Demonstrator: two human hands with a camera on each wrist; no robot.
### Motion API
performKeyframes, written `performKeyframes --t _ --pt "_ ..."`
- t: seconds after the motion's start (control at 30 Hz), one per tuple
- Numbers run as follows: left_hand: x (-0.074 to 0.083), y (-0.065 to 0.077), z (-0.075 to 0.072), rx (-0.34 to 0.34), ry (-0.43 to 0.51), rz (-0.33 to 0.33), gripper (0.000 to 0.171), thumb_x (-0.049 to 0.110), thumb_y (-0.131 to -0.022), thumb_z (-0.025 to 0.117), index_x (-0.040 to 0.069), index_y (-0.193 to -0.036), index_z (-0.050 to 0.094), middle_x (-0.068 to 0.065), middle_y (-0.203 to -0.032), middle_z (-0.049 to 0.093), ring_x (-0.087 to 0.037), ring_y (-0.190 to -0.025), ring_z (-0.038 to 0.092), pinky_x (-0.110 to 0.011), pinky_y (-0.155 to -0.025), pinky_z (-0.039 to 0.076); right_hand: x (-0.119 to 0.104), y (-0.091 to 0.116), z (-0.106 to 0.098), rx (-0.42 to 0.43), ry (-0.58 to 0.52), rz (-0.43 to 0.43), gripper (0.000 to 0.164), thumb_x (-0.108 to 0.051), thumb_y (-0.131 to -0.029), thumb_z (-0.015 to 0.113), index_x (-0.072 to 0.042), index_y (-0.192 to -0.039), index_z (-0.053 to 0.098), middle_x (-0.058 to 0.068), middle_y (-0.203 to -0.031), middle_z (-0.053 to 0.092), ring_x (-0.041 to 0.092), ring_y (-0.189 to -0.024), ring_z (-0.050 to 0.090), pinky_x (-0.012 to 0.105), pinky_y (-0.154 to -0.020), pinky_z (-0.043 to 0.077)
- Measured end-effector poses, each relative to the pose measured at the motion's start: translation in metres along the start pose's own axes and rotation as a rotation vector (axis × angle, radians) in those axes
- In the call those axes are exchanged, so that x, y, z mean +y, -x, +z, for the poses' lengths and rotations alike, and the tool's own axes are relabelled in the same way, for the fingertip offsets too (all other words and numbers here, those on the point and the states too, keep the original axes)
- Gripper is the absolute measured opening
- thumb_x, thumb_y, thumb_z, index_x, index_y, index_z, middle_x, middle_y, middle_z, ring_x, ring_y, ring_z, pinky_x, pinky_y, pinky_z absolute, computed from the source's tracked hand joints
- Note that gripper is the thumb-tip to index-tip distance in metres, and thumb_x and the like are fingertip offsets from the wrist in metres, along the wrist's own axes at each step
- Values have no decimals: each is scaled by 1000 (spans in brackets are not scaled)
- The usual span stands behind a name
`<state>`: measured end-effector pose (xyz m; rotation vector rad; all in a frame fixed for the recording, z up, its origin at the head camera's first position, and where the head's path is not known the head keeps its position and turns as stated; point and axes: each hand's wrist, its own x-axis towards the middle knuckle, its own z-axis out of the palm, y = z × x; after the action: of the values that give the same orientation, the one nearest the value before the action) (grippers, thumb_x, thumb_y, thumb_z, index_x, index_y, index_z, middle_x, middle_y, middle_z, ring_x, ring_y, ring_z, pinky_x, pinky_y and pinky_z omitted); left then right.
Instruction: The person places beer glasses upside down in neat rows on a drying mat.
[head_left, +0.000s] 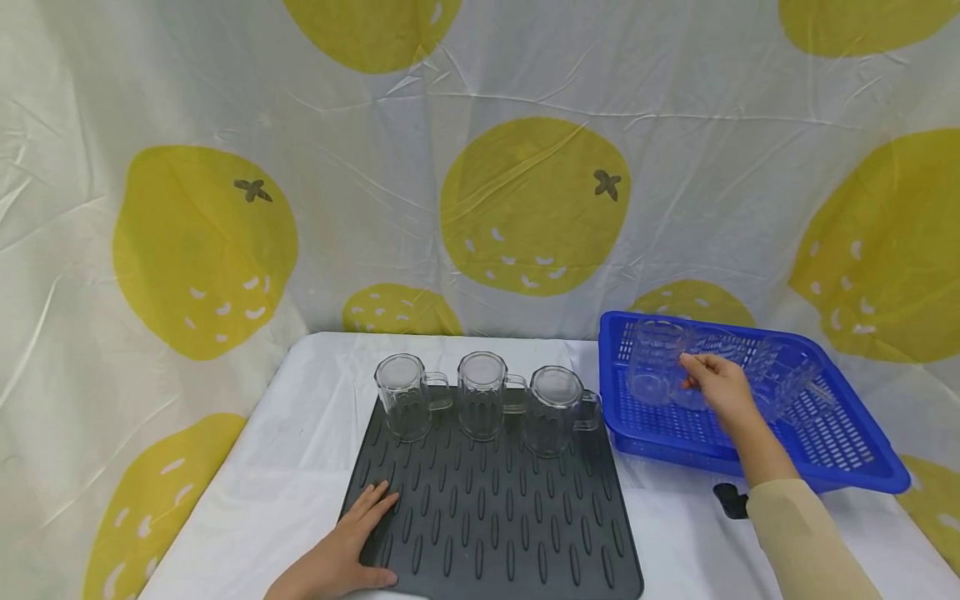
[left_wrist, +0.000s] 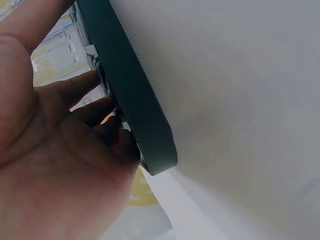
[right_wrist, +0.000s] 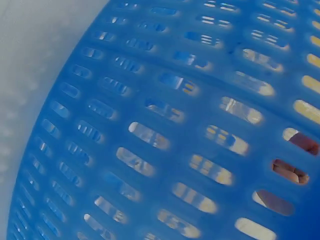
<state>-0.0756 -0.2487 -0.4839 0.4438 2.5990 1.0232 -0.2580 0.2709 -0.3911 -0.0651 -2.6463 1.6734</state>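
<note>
My right hand (head_left: 718, 385) is over the blue basket, fingers curled at the handle side of a clear glass mug (head_left: 651, 367) and seeming to grip its handle. In the right wrist view only bits of fingers (right_wrist: 290, 171) show through the basket slots. My left hand (head_left: 341, 550) rests with fingers spread on the left edge of the dark grey ribbed mat (head_left: 495, 517); the left wrist view shows its fingers against the mat's rim (left_wrist: 135, 95). Three glass mugs stand in a row at the mat's back: left (head_left: 405, 400), middle (head_left: 482, 396) and right (head_left: 553, 412), handles to the right.
The blue slotted basket (head_left: 862, 417) stands at the right of the white-covered table (head_left: 247, 492), with more clear mugs (head_left: 780, 379) inside. A small black object (head_left: 730, 501) lies by its front side. A lemon-print cloth (head_left: 360, 208) hangs behind.
</note>
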Motion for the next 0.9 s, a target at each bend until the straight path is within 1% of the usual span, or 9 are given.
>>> performKeyframes --t 0.2,0.47,0.53,0.63,0.7,0.73,0.8,0.87,0.9 --pt "0 0 0 -6 -1 -12 97 54 -72 70 12 -147 24 -13 -153 8 -42 -136 3 -64 -93 28 -9 7 0 2 14 -40 64 -44 -96 41 12 -128 41 13 -94 49 5 -76 54 58 -92 30" --pt "1 1 0 -2 -8 -9 97 55 -73 69 12 -147 23 -13 -153 7 -43 -136 3 -64 -93 29 -20 16 -2 50 -4 -118 55 -45 -95 41 7 -114 46 1 -83 50 6 -76 54 56 -88 31" --pt "1 1 0 -5 -4 -13 97 55 -73 69 12 -147 23 -13 -153 7 -43 -136 3 -64 -93 29 -23 19 -3 55 -5 -132 50 -44 -95 41 3 -111 48 0 -83 49 6 -77 55 50 -89 34" --pt "0 0 -1 -7 -4 -12 98 55 -73 69 12 -147 23 -13 -153 7 -43 -136 3 -64 -93 28 -28 22 -3 66 -13 -152 45 -43 -96 41 0 -109 50 -1 -82 48 5 -77 55 29 -84 40" --pt "0 0 -1 -7 -8 -11 98 55 -73 69 12 -147 23 -13 -153 7 -42 -136 3 -64 -93 28 -32 25 -3 72 -25 -155 42 -42 -96 41 -3 -108 51 -2 -81 48 4 -77 55 27 -83 39" --pt "0 0 -1 -7 -11 -11 98 55 -73 69 12 -147 23 -13 -153 7 -42 -136 3 -64 -93 28 -34 27 -3 73 -40 -158 42 -42 -96 41 -3 -109 51 -3 -81 48 4 -77 55 28 -85 38" --pt "1 -1 -1 -5 -24 -8 98 55 -72 69 12 -147 23 -12 -153 8 -40 -136 4 -63 -94 28 -38 30 -2 75 -77 -159 42 -42 -96 41 -3 -108 50 -3 -79 47 3 -77 54 38 -91 33" --pt "1 -1 -1 -5 -27 -7 97 55 -72 70 12 -147 23 -11 -153 9 -40 -137 4 -63 -94 29 -41 35 -1 77 -105 -155 41 -42 -96 41 -4 -107 50 -4 -79 47 3 -77 53 46 -91 29" --pt "1 -1 -1 -6 -26 -5 97 55 -73 69 12 -147 23 -12 -153 9 -40 -137 4 -63 -94 29 -43 36 -1 80 -113 -157 42 -42 -95 42 -2 -108 49 -4 -79 47 4 -77 53 41 -90 30"
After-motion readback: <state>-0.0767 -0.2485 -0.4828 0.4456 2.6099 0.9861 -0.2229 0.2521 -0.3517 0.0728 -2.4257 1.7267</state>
